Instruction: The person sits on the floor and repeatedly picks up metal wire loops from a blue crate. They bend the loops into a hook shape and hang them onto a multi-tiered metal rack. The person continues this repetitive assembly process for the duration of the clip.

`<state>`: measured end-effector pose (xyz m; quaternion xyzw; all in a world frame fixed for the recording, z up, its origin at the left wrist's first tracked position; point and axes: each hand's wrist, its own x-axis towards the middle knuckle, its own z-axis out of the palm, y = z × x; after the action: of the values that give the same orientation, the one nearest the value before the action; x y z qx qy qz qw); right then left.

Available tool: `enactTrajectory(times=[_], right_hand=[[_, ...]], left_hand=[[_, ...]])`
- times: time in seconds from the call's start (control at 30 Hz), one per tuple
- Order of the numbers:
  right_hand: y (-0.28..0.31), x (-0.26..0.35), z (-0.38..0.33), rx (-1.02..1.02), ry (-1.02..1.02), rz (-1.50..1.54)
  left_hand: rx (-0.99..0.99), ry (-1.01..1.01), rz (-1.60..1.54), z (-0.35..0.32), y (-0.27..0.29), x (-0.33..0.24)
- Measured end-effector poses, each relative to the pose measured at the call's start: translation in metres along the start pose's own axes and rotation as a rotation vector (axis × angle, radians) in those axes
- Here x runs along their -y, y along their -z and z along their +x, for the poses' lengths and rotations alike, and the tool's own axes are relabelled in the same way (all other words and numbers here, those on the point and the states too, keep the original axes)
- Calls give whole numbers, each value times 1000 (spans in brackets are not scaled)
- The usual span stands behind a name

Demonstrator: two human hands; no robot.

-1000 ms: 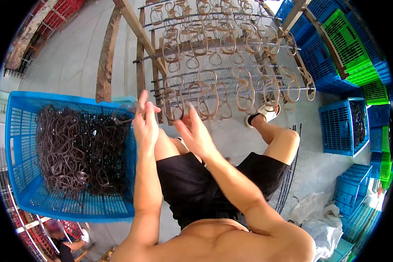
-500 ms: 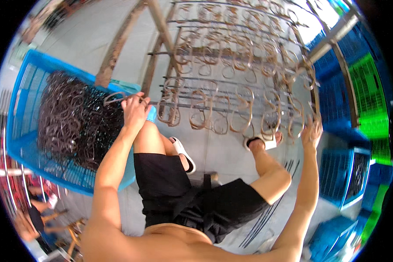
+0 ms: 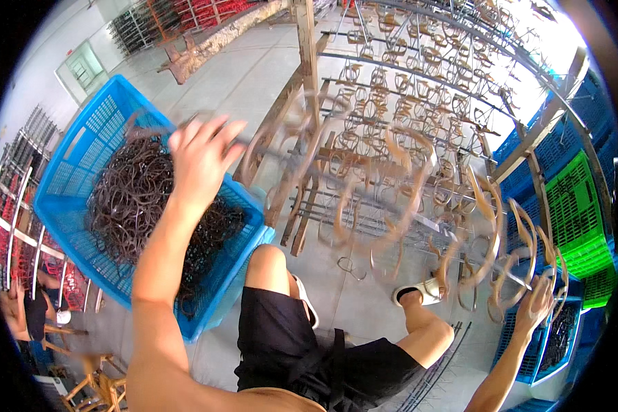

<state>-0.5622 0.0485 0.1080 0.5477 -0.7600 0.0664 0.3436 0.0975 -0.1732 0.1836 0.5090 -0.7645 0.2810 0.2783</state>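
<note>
The left hand [image 3: 198, 159] is seen raised over the far right edge of the blue crate [image 3: 69, 199], its fingers spread apart and nothing clamped in them; the hand is blurred. Below it the crate is filled with a dark tangle of eyeglass frames [image 3: 141, 206], too many to be counted, heaped toward the middle and well below the crate's rim. The right hand [image 3: 537, 305] is seen at the low right corner of the metal rack [image 3: 419, 137], fingers laid against a rail near the hanging brown frames [image 3: 491, 254]; whether a frame or the rail is gripped cannot be told. Two hands, one filled crate by the left knee and one rack are counted.

Open floor [image 3: 254, 62] is left between the crate's far edge and the rack, and the bare knees and one white sandal [image 3: 419, 292] are seen under the rack's lower rails. The rack's wooden posts [image 3: 307, 75] stand just beside the crate. Beyond the right hand, a green crate [image 3: 580, 213] and a further blue crate [image 3: 553, 343] are crowded close, the latter holding dark frames. Red racks [image 3: 20, 240] stand along the left edge.
</note>
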Motion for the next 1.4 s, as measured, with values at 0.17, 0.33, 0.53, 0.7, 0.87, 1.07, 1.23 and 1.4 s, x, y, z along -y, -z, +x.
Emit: enactTrajectory(times=[0.17, 0.33, 0.53, 0.7, 0.87, 1.07, 1.23, 1.4], right_hand=[[23, 67, 58, -115, 24, 106], [-3, 63, 112, -111, -17, 53], [-58, 86, 228, -64, -85, 199], [-114, 61, 267, 83, -64, 88], [-127, 63, 258, 152, -11, 211], [-111, 18, 280, -27, -12, 594], [1, 26, 342, -44, -621, 1888], [56, 42, 395, -286, -842, 2174]], left_hand=[[264, -114, -12, 86, -111, 40], [353, -117, -62, 134, -161, 31], [481, 136, -271, 105, -160, 65], [188, 111, -267, 43, -69, 23], [75, 330, -576, 8, 2, -50], [-335, 118, -379, 62, 14, -106], [-418, 121, -622, 155, -27, -121], [-285, 273, -760, 214, -56, -114]])
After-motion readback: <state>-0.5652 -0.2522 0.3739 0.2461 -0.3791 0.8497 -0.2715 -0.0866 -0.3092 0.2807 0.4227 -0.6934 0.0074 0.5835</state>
